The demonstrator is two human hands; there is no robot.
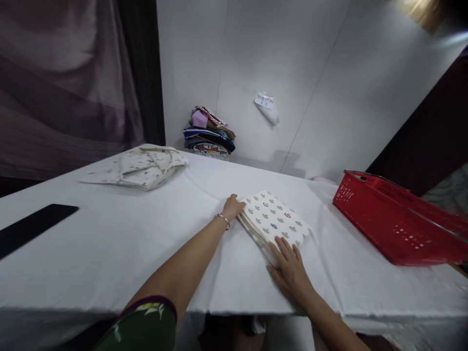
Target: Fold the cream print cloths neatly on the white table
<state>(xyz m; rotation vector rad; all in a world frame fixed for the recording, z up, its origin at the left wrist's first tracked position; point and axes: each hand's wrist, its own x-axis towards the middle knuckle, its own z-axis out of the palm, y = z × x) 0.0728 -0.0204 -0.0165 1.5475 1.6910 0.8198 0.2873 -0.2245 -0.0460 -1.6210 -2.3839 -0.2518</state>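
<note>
A folded white cloth with small grey and coloured prints [276,219] lies on the white table [109,243], right of centre. My left hand [234,206] reaches out to its far left corner, fingers curled against the edge; a bracelet is on that wrist. My right hand [288,265] lies flat with fingers spread on the cloth's near corner, pressing it down. Neither hand lifts the cloth off the table.
A loosely folded pale printed garment [141,166] lies at the back left. A stack of coloured folded clothes [209,132] sits by the wall. A red plastic basket [398,219] stands at the right. A flat black object [31,226] lies at the left edge.
</note>
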